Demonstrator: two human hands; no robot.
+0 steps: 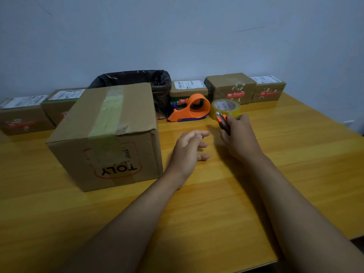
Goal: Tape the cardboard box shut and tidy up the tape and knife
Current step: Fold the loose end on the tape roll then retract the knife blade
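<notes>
A large cardboard box point(110, 134) stands on the left of the wooden table point(275, 174), its flaps closed, with a strip of yellowish tape running over the top and down the front. My right hand point(239, 137) grips an orange and black utility knife point(222, 121), held just in front of a roll of clear yellowish tape point(226, 109). An orange tape dispenser point(192, 111) lies left of that roll. To the right of the box my left hand point(190, 148) hovers over the table, fingers loosely apart and holding nothing.
Several small taped parcels point(230, 87) line the back edge against the wall. A bin lined with a black bag point(149, 79) stands behind the large box. The table's right edge point(352, 133) and front edge are near.
</notes>
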